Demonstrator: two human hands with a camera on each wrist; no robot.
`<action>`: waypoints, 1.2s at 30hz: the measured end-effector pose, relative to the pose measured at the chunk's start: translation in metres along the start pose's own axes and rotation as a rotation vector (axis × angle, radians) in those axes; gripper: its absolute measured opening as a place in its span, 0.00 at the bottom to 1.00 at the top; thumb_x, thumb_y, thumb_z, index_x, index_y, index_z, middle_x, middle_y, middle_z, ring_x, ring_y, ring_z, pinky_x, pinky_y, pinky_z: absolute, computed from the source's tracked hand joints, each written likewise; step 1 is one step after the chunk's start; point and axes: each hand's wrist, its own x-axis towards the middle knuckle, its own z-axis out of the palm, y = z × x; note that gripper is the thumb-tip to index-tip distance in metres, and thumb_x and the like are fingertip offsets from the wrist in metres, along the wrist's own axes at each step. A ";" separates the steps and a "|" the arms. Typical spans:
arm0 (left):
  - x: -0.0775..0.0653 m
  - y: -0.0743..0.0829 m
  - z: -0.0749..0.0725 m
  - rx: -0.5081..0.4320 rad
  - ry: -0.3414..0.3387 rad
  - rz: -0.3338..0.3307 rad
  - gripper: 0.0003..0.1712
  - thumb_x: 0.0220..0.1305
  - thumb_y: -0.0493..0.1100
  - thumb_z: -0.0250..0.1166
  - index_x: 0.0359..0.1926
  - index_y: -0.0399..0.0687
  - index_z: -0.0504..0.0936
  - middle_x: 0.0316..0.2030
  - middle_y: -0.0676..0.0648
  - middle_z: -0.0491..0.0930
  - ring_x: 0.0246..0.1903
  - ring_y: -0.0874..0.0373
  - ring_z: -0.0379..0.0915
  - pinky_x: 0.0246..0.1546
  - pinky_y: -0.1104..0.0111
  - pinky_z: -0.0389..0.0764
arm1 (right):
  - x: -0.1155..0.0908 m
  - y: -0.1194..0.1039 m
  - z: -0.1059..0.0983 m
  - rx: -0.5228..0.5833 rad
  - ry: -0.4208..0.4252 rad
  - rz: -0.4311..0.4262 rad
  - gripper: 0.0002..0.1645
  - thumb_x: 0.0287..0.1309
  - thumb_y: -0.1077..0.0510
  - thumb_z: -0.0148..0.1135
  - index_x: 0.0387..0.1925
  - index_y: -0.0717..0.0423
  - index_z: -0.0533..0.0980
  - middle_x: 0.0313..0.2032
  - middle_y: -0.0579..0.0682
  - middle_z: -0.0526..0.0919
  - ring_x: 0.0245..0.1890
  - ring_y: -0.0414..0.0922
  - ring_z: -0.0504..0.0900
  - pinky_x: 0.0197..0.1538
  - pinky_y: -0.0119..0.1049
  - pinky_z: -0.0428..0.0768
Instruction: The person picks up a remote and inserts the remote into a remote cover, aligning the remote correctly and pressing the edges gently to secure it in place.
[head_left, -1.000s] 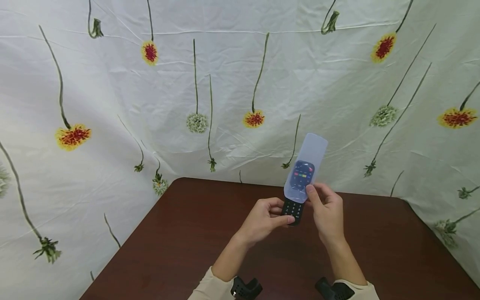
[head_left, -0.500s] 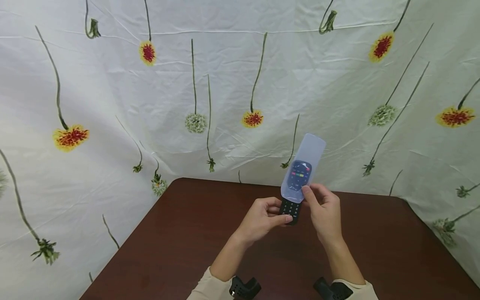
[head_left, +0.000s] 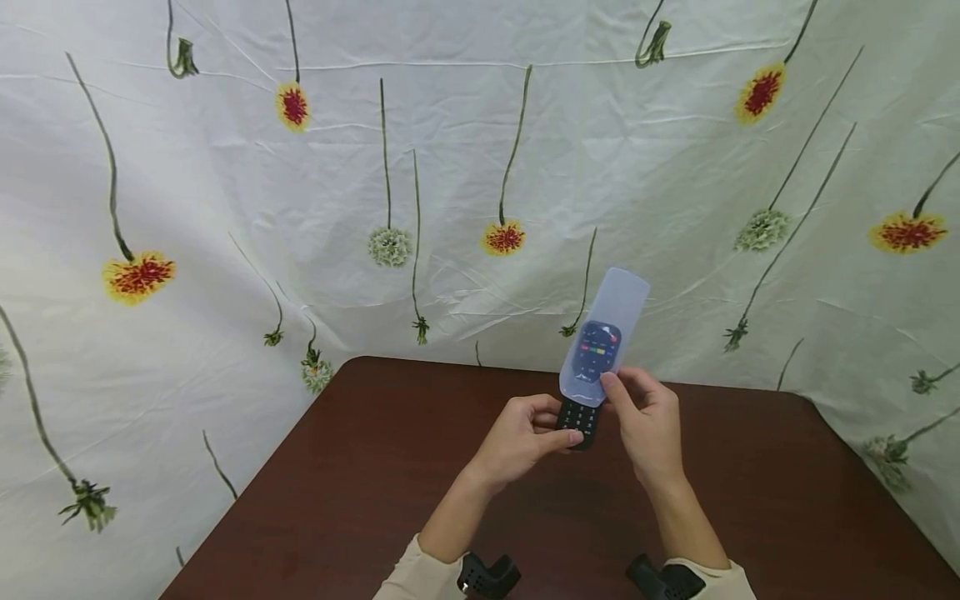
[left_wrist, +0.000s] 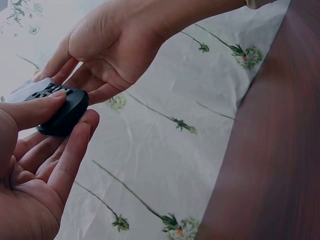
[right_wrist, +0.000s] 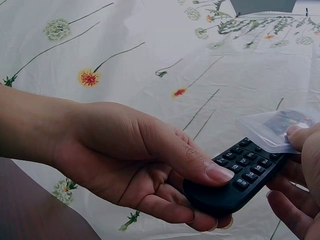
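A black remote control with white-marked keys sits partway inside a translucent sleeve cover. Its coloured buttons show through the plastic, and the lower number keys stick out bare. My left hand grips the bare lower end, thumb on top of the keys, fingers underneath, as the right wrist view shows of the remote's end. My right hand pinches the cover near its open edge, thumb on the front face. In the left wrist view the remote's rounded end lies between left thumb and fingers.
Below the hands is a dark reddish-brown table with rounded far corners. Behind it hangs a white cloth printed with flowers and stems. Each wrist wears a black camera strap, such as the left wrist camera.
Both hands, with the remote and cover, appear slightly further left, and the backdrop shifts a little left too. The hold on each and the remote's depth in the cover look the same.
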 end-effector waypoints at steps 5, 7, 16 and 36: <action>0.000 0.001 -0.001 0.007 -0.009 0.006 0.12 0.63 0.29 0.72 0.46 0.26 0.82 0.39 0.40 0.87 0.38 0.53 0.87 0.39 0.58 0.87 | 0.001 0.000 -0.002 0.000 -0.023 0.008 0.12 0.72 0.65 0.62 0.47 0.74 0.82 0.36 0.45 0.87 0.33 0.41 0.85 0.36 0.33 0.85; 0.000 0.002 -0.002 0.004 -0.007 0.013 0.12 0.63 0.29 0.72 0.46 0.26 0.82 0.39 0.39 0.87 0.38 0.53 0.87 0.40 0.53 0.87 | 0.002 0.000 -0.004 0.003 -0.047 0.015 0.12 0.72 0.66 0.62 0.47 0.75 0.81 0.36 0.44 0.87 0.34 0.41 0.85 0.37 0.34 0.86; -0.002 0.006 -0.011 -0.033 0.011 0.021 0.13 0.63 0.28 0.71 0.47 0.24 0.81 0.41 0.37 0.86 0.40 0.49 0.87 0.42 0.48 0.86 | 0.001 0.003 -0.011 -0.110 -0.305 0.039 0.17 0.63 0.65 0.72 0.52 0.66 0.83 0.42 0.52 0.86 0.47 0.45 0.81 0.52 0.41 0.82; -0.006 0.008 -0.036 0.187 0.027 -0.027 0.19 0.63 0.41 0.76 0.51 0.34 0.85 0.35 0.46 0.89 0.36 0.44 0.87 0.39 0.52 0.87 | -0.003 0.005 0.001 -0.119 -0.357 0.060 0.17 0.63 0.67 0.71 0.53 0.66 0.81 0.47 0.58 0.87 0.46 0.48 0.86 0.47 0.34 0.83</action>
